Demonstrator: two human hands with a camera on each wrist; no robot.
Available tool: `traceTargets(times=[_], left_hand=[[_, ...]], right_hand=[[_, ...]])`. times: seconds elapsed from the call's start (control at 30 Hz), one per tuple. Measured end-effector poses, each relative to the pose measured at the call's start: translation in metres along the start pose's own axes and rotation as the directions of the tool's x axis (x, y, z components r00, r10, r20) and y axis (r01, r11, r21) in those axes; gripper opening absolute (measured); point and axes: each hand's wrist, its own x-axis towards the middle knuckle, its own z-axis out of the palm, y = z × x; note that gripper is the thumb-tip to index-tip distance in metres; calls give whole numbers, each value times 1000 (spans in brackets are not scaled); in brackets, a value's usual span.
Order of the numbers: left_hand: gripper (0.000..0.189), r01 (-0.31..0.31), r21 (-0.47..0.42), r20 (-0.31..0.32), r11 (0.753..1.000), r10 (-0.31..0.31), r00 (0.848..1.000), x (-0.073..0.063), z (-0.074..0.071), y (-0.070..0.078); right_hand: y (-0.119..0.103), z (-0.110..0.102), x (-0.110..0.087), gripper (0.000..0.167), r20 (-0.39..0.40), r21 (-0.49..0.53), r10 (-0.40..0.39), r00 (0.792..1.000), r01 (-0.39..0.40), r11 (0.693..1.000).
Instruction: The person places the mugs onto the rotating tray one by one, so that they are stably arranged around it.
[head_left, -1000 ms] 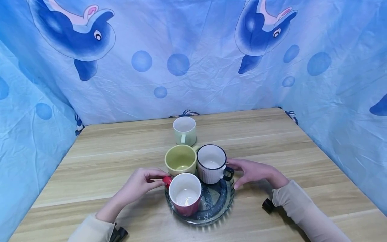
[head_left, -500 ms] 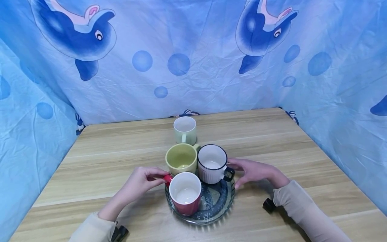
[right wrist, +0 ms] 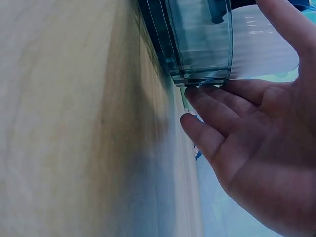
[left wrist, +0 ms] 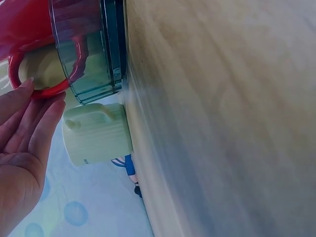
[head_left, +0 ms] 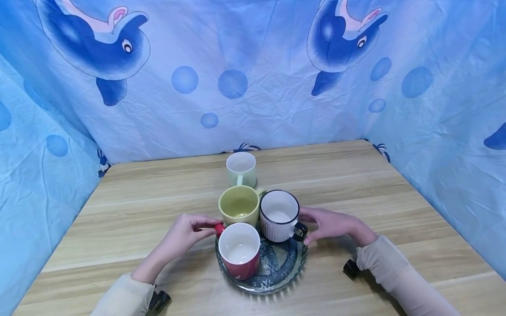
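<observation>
In the head view my left hand pinches the red handle of a red mug with a white inside. In the left wrist view, thumb and fingers meet at that handle. The mug stands upright at the left of a clear glass dish. Behind it on the dish are a yellow-green mug and a white ribbed mug with a black rim and handle. My right hand lies along the dish's right side; its extended fingers touch the glass wall in the right wrist view.
A pale green mug stands on the wooden table behind the dish, its handle facing me. A blue dolphin-print cloth hangs around the table's back and sides.
The red mug has shifted slightly left and away from me, with my left hand. The yellow-green mug has moved a little back and right, the white mug slightly right. My right hand barely moves.
</observation>
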Motion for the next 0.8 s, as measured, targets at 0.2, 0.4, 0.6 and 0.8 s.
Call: traceTargets(times=[0.2,0.4,0.6,0.8], left_hand=[[23,-7,5,-8,1000,7,1000,3,1,-2],[23,-8,12,-8,1000,8,1000,4,1,-3],[22,-10,21,-13,1000,10,1000,4,1,-3],[22,-14,33,-16,999,14,1000,4,1,-3]], right_hand=[[-1,-1,-1,87,-8,-18,0,1000,0,1000],[-1,-1,-1,86,2,-13,-13,1000,13,1000],[-2,-2,-1,85,1,-8,-14,1000,14,1000],[-2,-2,-2,84,-12,-21,-6,1000,5,1000]])
